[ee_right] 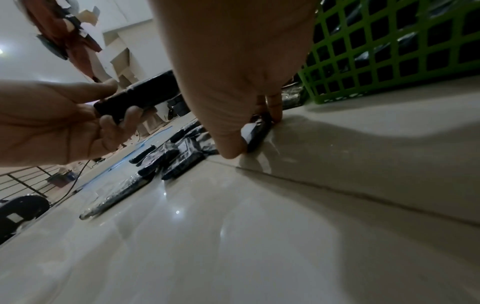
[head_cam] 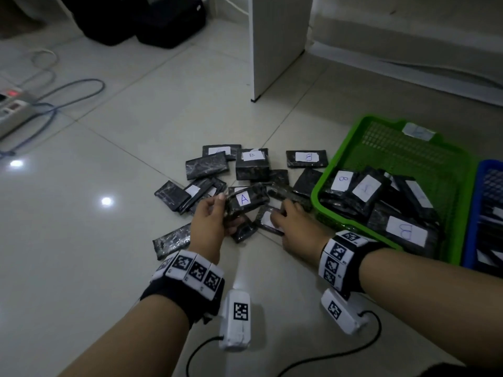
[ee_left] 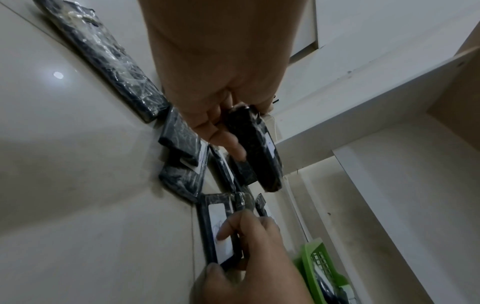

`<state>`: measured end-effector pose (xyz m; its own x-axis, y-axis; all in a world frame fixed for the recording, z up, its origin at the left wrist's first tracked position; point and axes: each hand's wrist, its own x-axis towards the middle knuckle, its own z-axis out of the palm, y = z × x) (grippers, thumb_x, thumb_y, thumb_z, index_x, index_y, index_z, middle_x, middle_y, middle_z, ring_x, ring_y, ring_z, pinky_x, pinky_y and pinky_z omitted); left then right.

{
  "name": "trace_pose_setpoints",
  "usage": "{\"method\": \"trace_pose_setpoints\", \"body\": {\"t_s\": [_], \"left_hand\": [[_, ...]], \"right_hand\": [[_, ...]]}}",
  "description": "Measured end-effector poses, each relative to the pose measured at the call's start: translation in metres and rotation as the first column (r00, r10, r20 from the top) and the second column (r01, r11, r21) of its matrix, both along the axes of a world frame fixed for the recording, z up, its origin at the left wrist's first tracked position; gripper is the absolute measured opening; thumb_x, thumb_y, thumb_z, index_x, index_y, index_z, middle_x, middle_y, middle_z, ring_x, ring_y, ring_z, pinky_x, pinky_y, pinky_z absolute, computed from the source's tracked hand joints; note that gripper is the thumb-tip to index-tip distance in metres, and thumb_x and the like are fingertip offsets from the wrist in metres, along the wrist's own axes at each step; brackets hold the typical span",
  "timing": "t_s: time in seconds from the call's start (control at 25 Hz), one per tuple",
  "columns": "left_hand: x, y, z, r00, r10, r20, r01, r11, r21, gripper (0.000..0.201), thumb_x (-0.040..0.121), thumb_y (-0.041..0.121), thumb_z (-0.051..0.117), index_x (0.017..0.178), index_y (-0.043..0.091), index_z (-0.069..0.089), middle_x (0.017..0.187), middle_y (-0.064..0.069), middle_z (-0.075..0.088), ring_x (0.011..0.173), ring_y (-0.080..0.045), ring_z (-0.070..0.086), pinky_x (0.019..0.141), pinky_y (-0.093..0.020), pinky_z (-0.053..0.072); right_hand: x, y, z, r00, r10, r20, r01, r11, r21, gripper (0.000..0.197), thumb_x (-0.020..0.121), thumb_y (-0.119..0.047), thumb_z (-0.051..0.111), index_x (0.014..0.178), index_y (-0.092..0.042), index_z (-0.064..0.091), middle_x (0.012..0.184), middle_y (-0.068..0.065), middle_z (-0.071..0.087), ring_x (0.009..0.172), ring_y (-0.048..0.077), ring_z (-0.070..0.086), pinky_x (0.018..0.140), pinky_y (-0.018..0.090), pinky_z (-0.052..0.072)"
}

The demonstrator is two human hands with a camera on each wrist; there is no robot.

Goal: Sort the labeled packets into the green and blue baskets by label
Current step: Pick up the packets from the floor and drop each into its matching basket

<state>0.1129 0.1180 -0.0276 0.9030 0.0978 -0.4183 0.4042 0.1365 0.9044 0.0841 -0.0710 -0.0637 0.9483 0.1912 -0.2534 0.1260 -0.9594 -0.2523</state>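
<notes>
Black wrapped packets with white labels lie in a loose pile [head_cam: 251, 164] on the tiled floor. My left hand [head_cam: 228, 210] grips a packet marked A [head_cam: 245, 200] and holds it lifted above the pile; the left wrist view shows the same packet A [ee_left: 259, 152] in the fingers [ee_left: 223, 137]. My right hand [head_cam: 279, 214] pinches the edge of a labelled packet [head_cam: 265, 223] that lies flat on the floor; its letter is hidden. The green basket [head_cam: 351, 148] at the right holds several B packets. The blue basket [head_cam: 473, 213] stands beyond it, cut off by the frame.
One packet [head_cam: 171, 240] lies apart near my left wrist. A white furniture panel [head_cam: 275, 44] stands behind the pile. A power strip with cables [head_cam: 16, 110] is at the far left, and black bags [head_cam: 141, 17] sit at the back.
</notes>
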Motion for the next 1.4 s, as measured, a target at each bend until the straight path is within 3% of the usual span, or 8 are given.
{"method": "trace_pose_setpoints", "body": {"t_s": [0.2,0.48,0.76,0.92,1.0,1.08,1.2,1.4], "left_hand": [[0.002,-0.013,0.009,0.997,-0.013,0.072,0.020,0.995,-0.100,0.026,0.095,0.028,0.052,0.104,0.004,0.053,0.094,-0.013,0.067,0.070,-0.022,0.069,0.058,-0.028,0.059],[0.011,-0.066,0.028,0.985,0.000,0.171,0.055,0.946,-0.319,0.010,0.093,0.005,0.052,0.103,0.006,0.055,0.088,-0.012,0.062,0.071,-0.020,0.064,0.058,-0.025,0.057],[-0.009,-0.126,0.033,0.950,-0.237,0.203,0.294,0.897,-0.329,0.018,0.091,0.001,0.053,0.105,0.013,0.055,0.085,-0.003,0.065,0.070,-0.010,0.064,0.062,-0.024,0.055],[-0.022,-0.155,0.026,0.946,-0.284,0.154,0.319,0.898,-0.302,0.024,0.089,0.005,0.058,0.111,0.009,0.049,0.090,-0.005,0.066,0.080,-0.016,0.065,0.063,-0.024,0.056],[-0.026,-0.169,0.024,0.942,-0.311,0.124,0.334,0.893,-0.301,0.023,0.089,0.007,0.059,0.108,0.007,0.047,0.090,-0.009,0.063,0.083,-0.021,0.063,0.063,-0.023,0.056],[-0.033,-0.185,0.025,0.921,-0.371,0.119,0.390,0.880,-0.271,0.019,0.089,0.008,0.060,0.104,0.006,0.049,0.086,-0.009,0.063,0.082,-0.021,0.062,0.062,-0.022,0.056],[-0.049,-0.207,0.027,0.856,-0.499,0.133,0.516,0.829,-0.214,0.015,0.087,0.011,0.063,0.099,0.008,0.054,0.085,-0.009,0.065,0.082,-0.022,0.063,0.062,-0.023,0.056],[-0.080,-0.251,0.026,0.584,-0.735,0.344,0.688,0.673,0.270,0.030,0.090,0.024,0.061,0.120,0.022,0.056,0.107,0.004,0.062,0.099,-0.007,0.060,0.083,-0.020,0.051]], "right_hand": [[-0.021,-0.002,0.023,0.991,-0.127,0.030,0.116,0.962,0.247,0.043,0.073,-0.015,0.059,0.113,-0.022,0.046,0.120,0.001,0.040,0.117,0.018,0.035,0.088,0.025,0.036],[-0.038,-0.066,0.066,0.867,-0.315,0.387,0.172,0.917,0.360,0.037,0.070,-0.014,0.059,0.108,-0.014,0.058,0.109,0.003,0.051,0.109,0.018,0.043,0.089,0.018,0.029],[-0.070,-0.146,0.059,0.849,-0.463,0.254,0.397,0.877,0.271,0.033,0.081,-0.006,0.058,0.111,-0.020,0.058,0.118,0.002,0.049,0.113,0.021,0.038,0.093,0.028,0.036],[-0.070,-0.168,0.067,0.864,-0.484,0.136,0.419,0.843,0.338,0.032,0.088,-0.012,0.060,0.118,-0.023,0.062,0.128,0.004,0.050,0.122,0.020,0.043,0.095,0.017,0.028],[-0.077,-0.174,0.073,0.768,-0.631,0.106,0.520,0.712,0.473,0.025,0.092,-0.015,0.056,0.115,-0.021,0.065,0.124,0.003,0.057,0.113,0.015,0.052,0.091,0.014,0.033],[-0.088,-0.179,0.079,0.607,-0.791,-0.080,0.577,0.369,0.728,0.021,0.095,-0.020,0.053,0.114,-0.022,0.062,0.113,0.004,0.065,0.101,0.016,0.060,0.091,0.029,0.049],[-0.105,-0.185,0.082,0.554,-0.756,-0.350,0.477,-0.057,0.877,0.024,0.092,-0.018,0.059,0.116,-0.016,0.057,0.100,0.010,0.066,0.092,0.021,0.065,0.084,0.040,0.055],[-0.145,-0.228,0.082,0.301,-0.885,-0.356,0.385,-0.229,0.894,0.012,0.093,-0.012,0.056,0.103,-0.007,0.060,0.105,0.015,0.063,0.086,0.022,0.063,0.057,0.025,0.055]]}}
